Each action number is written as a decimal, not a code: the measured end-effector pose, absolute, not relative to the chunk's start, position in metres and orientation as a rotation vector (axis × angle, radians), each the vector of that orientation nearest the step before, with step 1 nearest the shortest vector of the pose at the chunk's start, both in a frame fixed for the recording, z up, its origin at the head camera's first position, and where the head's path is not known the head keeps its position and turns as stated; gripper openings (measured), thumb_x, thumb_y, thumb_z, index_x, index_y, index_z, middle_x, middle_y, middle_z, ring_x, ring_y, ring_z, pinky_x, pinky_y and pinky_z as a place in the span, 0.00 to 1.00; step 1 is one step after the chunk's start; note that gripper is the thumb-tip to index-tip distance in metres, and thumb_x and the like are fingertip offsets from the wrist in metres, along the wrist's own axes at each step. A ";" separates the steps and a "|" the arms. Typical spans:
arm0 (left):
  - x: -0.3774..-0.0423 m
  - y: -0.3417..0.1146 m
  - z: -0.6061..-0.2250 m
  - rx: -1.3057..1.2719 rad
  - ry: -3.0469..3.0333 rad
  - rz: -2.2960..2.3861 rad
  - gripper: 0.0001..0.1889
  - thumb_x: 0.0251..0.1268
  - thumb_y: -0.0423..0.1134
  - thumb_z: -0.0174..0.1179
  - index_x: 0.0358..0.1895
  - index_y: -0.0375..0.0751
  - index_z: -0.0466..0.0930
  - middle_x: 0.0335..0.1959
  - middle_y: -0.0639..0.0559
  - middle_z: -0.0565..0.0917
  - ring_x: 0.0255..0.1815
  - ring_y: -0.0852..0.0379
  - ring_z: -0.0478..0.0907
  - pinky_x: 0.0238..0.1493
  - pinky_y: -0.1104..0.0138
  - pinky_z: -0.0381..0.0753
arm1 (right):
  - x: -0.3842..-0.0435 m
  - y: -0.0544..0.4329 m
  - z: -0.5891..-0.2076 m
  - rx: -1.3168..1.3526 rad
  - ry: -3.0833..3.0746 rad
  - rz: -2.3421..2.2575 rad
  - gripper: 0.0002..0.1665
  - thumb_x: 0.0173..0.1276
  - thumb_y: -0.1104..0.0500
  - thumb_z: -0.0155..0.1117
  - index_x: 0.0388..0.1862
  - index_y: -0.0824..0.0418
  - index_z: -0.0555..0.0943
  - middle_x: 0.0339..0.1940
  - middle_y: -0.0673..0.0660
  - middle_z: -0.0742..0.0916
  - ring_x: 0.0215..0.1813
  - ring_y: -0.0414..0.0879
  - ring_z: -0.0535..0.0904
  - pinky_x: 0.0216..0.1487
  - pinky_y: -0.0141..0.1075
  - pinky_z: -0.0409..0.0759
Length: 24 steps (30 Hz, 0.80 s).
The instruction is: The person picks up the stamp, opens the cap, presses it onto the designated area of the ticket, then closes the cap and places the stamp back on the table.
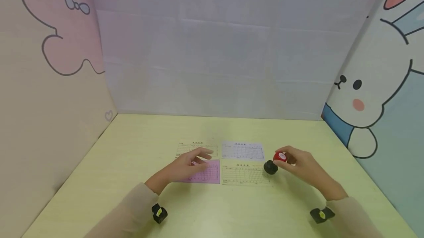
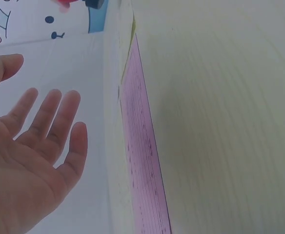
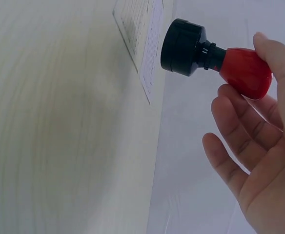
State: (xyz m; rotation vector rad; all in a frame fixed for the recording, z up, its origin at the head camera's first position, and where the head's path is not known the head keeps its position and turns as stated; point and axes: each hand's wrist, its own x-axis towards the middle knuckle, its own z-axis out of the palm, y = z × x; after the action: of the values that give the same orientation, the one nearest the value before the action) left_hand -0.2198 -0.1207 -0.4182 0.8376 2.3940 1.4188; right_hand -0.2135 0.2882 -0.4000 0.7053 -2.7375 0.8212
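Between the thumb and fingers of my right hand (image 1: 303, 164) is a hand stamp (image 3: 245, 73), gripped by its rounded red handle. Its black round head (image 1: 271, 167) hangs over the right edge of the front-right printed form (image 1: 243, 175), above the table. My left hand (image 1: 187, 164) hovers over the pink form (image 1: 210, 173) with its fingers spread and loosely bent. In the left wrist view nothing lies in that palm (image 2: 25, 170), and the pink form (image 2: 145, 161) is beside it.
Behind these lie a white form (image 1: 243, 150) and a cream form (image 1: 185, 149), partly hidden by my left hand. The pale wooden table (image 1: 238, 212) ends at a plain back wall (image 1: 215, 65). Cartoon-printed panels (image 1: 361, 101) stand at both sides.
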 end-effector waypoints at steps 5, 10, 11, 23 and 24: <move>-0.218 -0.099 -0.417 0.841 2.326 1.490 0.22 0.74 0.41 0.58 0.68 0.47 0.72 0.63 0.42 0.77 0.58 0.52 0.79 0.59 0.55 0.76 | -0.213 0.280 -0.399 0.694 -2.747 0.894 0.19 0.64 0.53 0.74 0.51 0.58 0.82 0.31 0.42 0.83 0.31 0.37 0.78 0.31 0.31 0.78; -0.215 -0.082 -0.417 0.806 2.284 1.533 0.21 0.73 0.44 0.60 0.66 0.50 0.73 0.64 0.49 0.76 0.60 0.52 0.77 0.60 0.54 0.76 | -0.212 0.273 -0.397 0.696 -2.761 0.987 0.19 0.66 0.53 0.73 0.52 0.56 0.82 0.32 0.43 0.84 0.32 0.38 0.80 0.33 0.32 0.79; -0.215 -0.079 -0.418 0.793 2.277 1.542 0.21 0.73 0.44 0.61 0.66 0.50 0.73 0.64 0.49 0.76 0.60 0.52 0.77 0.60 0.54 0.76 | -0.212 0.272 -0.397 0.695 -2.762 1.007 0.18 0.66 0.52 0.73 0.52 0.55 0.82 0.32 0.44 0.84 0.32 0.38 0.80 0.34 0.32 0.80; -0.215 -0.057 -0.426 0.710 2.218 1.618 0.25 0.70 0.44 0.64 0.68 0.52 0.71 0.67 0.42 0.73 0.63 0.50 0.76 0.61 0.53 0.77 | -0.209 0.258 -0.395 0.690 -2.806 1.228 0.20 0.67 0.54 0.72 0.55 0.57 0.79 0.39 0.50 0.85 0.39 0.46 0.82 0.40 0.33 0.82; -0.215 -0.056 -0.425 0.710 2.219 1.622 0.26 0.71 0.44 0.63 0.69 0.52 0.70 0.67 0.42 0.73 0.63 0.49 0.75 0.62 0.52 0.75 | -0.209 0.257 -0.395 0.699 -2.805 1.246 0.21 0.67 0.54 0.72 0.55 0.57 0.79 0.39 0.51 0.85 0.40 0.46 0.82 0.40 0.33 0.82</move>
State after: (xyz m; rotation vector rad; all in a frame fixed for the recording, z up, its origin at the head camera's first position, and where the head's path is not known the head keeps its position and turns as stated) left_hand -0.2151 -0.0559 -0.4252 0.7104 2.2185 1.6225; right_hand -0.2094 0.2571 -0.3953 0.6991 -2.8053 1.2460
